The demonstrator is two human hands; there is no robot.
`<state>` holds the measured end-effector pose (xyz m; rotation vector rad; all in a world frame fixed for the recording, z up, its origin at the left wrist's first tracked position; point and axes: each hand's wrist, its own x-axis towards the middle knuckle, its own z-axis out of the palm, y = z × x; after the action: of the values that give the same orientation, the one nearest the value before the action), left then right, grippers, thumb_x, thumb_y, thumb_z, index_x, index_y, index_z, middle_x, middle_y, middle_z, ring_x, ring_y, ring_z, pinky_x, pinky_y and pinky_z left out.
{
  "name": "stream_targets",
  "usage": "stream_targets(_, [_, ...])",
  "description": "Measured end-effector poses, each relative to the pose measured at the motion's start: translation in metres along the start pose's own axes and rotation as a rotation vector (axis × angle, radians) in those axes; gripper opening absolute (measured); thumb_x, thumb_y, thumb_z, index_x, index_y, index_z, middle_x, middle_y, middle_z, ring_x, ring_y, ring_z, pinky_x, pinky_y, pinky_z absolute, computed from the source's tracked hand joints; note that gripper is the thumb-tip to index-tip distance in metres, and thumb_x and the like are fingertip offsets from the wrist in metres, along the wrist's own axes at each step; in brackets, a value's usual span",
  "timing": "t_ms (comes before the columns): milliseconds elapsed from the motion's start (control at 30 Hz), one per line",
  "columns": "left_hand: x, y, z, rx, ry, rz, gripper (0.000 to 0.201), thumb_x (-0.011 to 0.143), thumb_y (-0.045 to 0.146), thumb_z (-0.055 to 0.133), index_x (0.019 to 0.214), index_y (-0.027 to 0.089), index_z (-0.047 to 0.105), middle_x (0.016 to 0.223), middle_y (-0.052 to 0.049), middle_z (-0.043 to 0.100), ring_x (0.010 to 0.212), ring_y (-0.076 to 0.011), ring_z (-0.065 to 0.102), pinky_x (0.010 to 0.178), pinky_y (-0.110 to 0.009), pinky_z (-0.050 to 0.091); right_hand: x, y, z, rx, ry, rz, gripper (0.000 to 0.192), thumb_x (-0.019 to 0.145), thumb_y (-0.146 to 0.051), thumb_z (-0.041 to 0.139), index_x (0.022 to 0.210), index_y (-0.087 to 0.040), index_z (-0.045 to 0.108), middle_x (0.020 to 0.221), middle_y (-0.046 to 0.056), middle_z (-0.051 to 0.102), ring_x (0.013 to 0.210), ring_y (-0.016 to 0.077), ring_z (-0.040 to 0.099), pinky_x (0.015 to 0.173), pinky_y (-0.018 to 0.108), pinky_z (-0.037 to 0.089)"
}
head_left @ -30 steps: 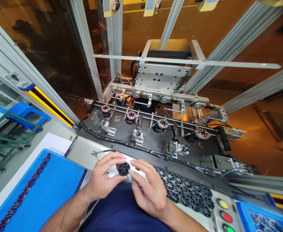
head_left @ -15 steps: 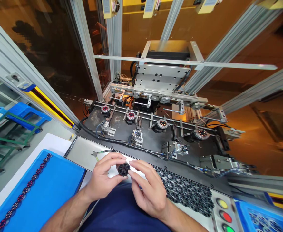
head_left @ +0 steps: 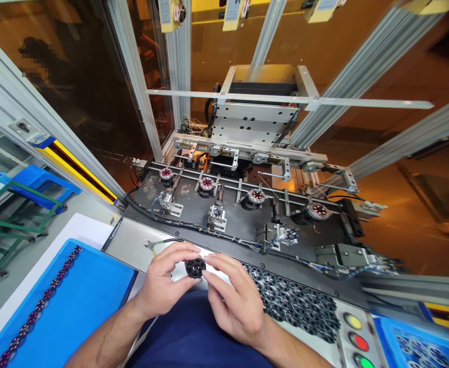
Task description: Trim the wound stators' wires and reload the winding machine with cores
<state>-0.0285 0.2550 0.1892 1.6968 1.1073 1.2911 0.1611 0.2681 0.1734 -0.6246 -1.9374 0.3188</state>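
Between my two hands is a small black motor stator point(head_left: 196, 267), round with slots and a hole in its middle, its slotted face toward me. My left hand point(head_left: 166, 276) pinches its left side between thumb and fingers. From the right, my right hand point(head_left: 237, 296) closes on its edge with thumb and fingertips. Green-handled side cutters point(head_left: 150, 246) lie on the ledge just beyond my left hand. To the right of my right hand, many similar black stators point(head_left: 297, 304) lie in rows on the bench.
Ahead is a winding machine point(head_left: 247, 120) with several stators point(head_left: 207, 184) on spindles. A blue tray point(head_left: 74, 301) at left holds a line of wound stators point(head_left: 40, 305). Yellow, red and green push buttons point(head_left: 359, 341) and another blue tray point(head_left: 385, 342) sit at right.
The stator has turned slightly between my fingers. Both hands keep nearly the same place, and the camera view has shifted a little.
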Motion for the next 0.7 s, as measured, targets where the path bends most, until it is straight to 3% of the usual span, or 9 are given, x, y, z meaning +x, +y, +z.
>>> stream_targets(700, [0.0015,0.0027,0.0040,-0.135,0.011,-0.091,0.049,0.076,0.004,0.077,0.117,0.030,0.068,0.117,-0.006,0.069,0.114,-0.0211,0.064,0.097,-0.034,0.055,0.0027,0.0003,-0.0022,0.026,0.023,-0.013,0.042,0.078,0.005,0.053,0.117,-0.009,0.061,0.117,0.021,0.063,0.117,0.0286,0.059,0.089,0.048,0.060])
